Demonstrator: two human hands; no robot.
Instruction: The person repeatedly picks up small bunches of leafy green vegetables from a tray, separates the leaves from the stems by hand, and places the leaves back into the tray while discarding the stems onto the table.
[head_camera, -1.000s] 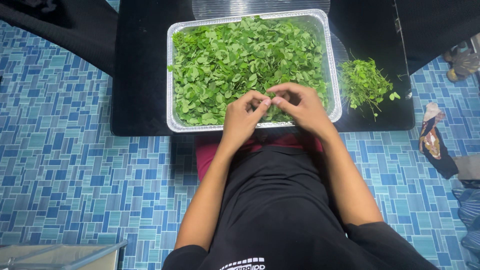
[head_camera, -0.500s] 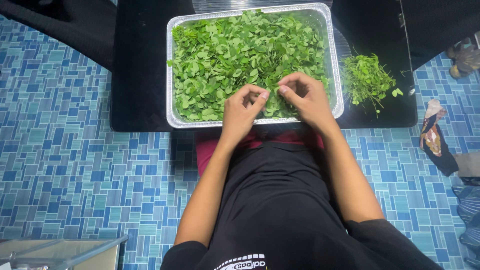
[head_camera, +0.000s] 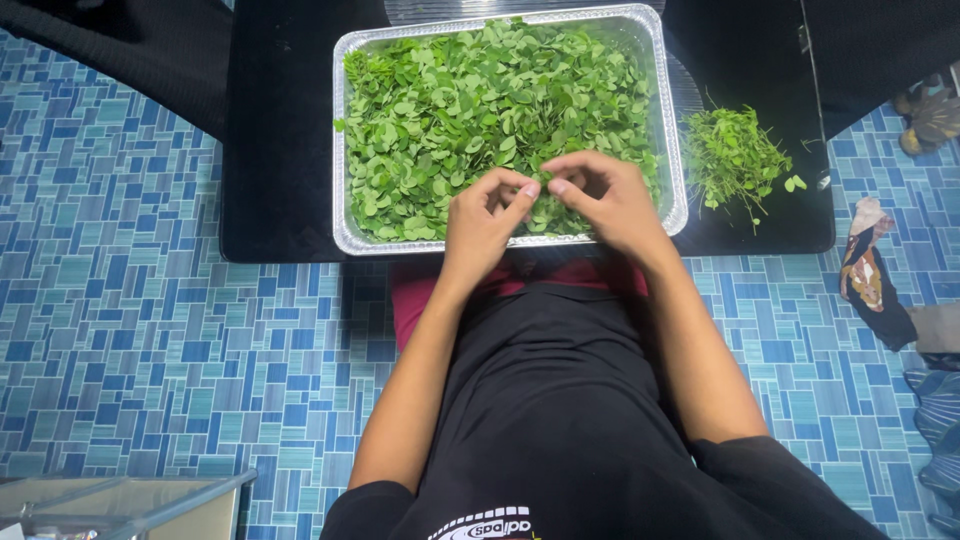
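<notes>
Shirt (head_camera: 560, 420): black cloth, nearest the camera, filling the lower middle; a strip of red cloth (head_camera: 415, 300) shows at its far edge
Box (head_camera: 120, 505): clear plastic, straight-edged, at the bottom left corner on the floor
Floor (head_camera: 150, 330): glossy blue and teal tiling in a patchwork of small rectangles, on both sides of the body
Left hand (head_camera: 480, 222): over the near rim of the tray, fingers curled in, thumb and forefinger tips pressed together; whether a sprig sits in the pinch I cannot tell
Right hand (head_camera: 610, 200): just beside the left, fingers bent, thumb and forefinger pinched; their tips meet the left hand's tips over the leaves, and what they grip is too small to tell
Leaves (head_camera: 470, 110): small, round, flat and bright green, heaped loose across the whole tray; they lie right under and beyond both hands
Tray (head_camera: 341, 150): thin crinkled foil, rectangular with rounded corners and a rolled rim, silver and shiny; it sits on the desk, its near rim touching the hands
Desk (head_camera: 275, 170): black, flat, matte, square-cornered, carrying the tray
Stems (head_camera: 735, 155): a loose pile of thin green stalks with a few tiny leaves, on the desk just right of the tray, well apart from the right hand
Rag (head_camera: 870, 275): crumpled patterned cloth on the floor at the right
</notes>
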